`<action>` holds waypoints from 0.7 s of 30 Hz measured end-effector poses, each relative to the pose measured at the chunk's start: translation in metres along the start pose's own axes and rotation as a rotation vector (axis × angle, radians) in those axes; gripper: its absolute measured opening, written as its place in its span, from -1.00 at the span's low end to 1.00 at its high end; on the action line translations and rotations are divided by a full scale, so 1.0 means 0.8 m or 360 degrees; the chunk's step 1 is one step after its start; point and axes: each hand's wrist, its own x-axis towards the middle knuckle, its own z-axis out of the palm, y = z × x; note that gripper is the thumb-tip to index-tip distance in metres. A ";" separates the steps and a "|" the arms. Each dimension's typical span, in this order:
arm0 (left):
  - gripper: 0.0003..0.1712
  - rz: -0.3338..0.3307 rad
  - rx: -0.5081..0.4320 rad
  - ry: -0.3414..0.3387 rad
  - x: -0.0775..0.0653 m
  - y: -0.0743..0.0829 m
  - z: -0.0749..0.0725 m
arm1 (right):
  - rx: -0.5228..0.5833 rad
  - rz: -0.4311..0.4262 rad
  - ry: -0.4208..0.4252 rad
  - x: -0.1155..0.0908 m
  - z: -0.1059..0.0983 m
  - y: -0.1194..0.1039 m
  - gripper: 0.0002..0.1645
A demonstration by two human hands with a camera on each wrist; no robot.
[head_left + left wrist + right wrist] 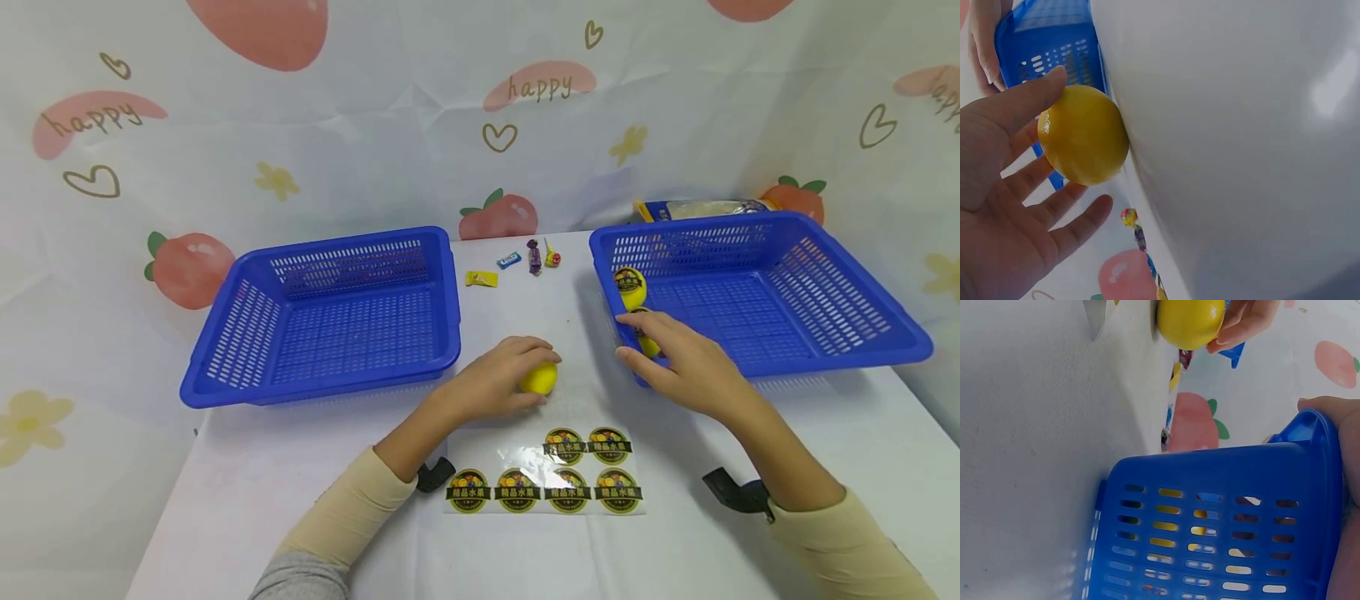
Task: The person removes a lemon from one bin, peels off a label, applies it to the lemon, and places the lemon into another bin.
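On the table between two baskets, a plain yellow lemon [539,378] sits in the grasp of my left hand [504,379]. In the left wrist view the thumb lies against one side of the lemon [1084,135], with the fingers spread behind it. My right hand [686,362] reaches over the left rim of the right blue basket [817,363], thumb and fingers apart. Just under its fingers is a labelled lemon [648,343], partly hidden. Another lemon with a black label [630,287] lies behind that one, inside the basket wall.
A clear sheet of round fruit stickers [543,492] lies in front of my hands. The left blue basket [322,388] holds nothing visible. Several wrapped candies [482,279] lie at the back, and a bag [705,209] stands behind the right basket.
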 end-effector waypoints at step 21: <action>-0.08 -0.0216 -0.0011 -0.0082 0.009 0.002 0.006 | -0.0008 0.0000 -0.0005 0.000 0.000 0.001 -0.41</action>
